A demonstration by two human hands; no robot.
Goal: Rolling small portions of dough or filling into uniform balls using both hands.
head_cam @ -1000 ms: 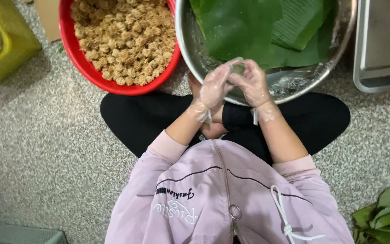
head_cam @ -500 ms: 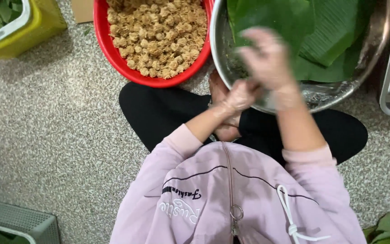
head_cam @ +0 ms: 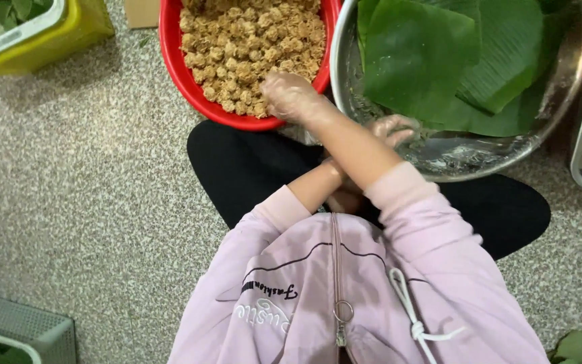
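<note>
My arms cross over my lap. My right hand (head_cam: pixel 291 98) reaches left across the near rim of the red basin (head_cam: pixel 176 67), fingers curled loosely down onto the brown clumps (head_cam: pixel 250 40) heaped inside; whether it grips any I cannot tell. My left hand (head_cam: pixel 392 129) rests half open, holding nothing, at the near edge of the steel bowl (head_cam: pixel 574 81), just before the flat green leaves (head_cam: pixel 426 61). The basin and bowl touch. Speckled floor (head_cam: pixel 69 189) lies open to my left.
</note>
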